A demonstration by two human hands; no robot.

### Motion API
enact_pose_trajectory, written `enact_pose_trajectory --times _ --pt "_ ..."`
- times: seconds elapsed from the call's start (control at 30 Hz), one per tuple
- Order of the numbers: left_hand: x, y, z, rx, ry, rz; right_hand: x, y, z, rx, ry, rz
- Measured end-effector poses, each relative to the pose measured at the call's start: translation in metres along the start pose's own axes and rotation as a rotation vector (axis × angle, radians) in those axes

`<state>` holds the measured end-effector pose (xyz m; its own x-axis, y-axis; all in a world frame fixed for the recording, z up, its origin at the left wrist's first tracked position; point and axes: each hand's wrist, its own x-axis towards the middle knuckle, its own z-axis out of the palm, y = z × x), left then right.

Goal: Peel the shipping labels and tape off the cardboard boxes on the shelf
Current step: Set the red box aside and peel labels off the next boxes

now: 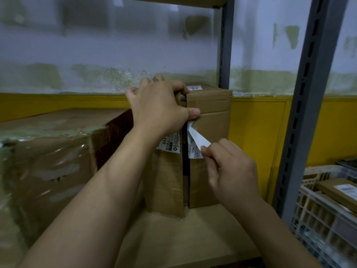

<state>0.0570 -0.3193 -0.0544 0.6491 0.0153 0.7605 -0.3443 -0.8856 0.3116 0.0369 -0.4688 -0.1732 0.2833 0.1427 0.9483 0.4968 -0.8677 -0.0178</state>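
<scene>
I see the left hand (pixel 160 105) gripping the top of the brown cardboard box (pixel 210 175) on the pale wooden shelf (pixel 193 238), the right hand (pixel 231 171) pinching a white paper label strip (pixel 199 139) half lifted from its front — peeling only begun, I judge, the printed label piece (pixel 170 142) beside it still stuck.

Two hands (pixel 160 107) (pixel 231 171), two cardboard boxes (pixel 48 171) (pixel 210 105) on one shelf (pixel 173 238), one crate (pixel 309 209).
</scene>
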Motion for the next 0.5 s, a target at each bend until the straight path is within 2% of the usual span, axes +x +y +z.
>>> enact_pose_trajectory --times 0.17,0.37,0.5 --pt "0.0 0.0 0.001 0.001 -0.002 0.005 -0.002 0.003 0.001 0.017 -0.009 0.004" --pt "-0.001 0.004 0.004 0.016 0.004 0.036 -0.015 0.008 -0.005 0.024 0.151 0.065" --pt "0.001 0.005 0.007 0.036 0.011 0.036 -0.031 0.006 -0.015 0.026 0.257 0.2"
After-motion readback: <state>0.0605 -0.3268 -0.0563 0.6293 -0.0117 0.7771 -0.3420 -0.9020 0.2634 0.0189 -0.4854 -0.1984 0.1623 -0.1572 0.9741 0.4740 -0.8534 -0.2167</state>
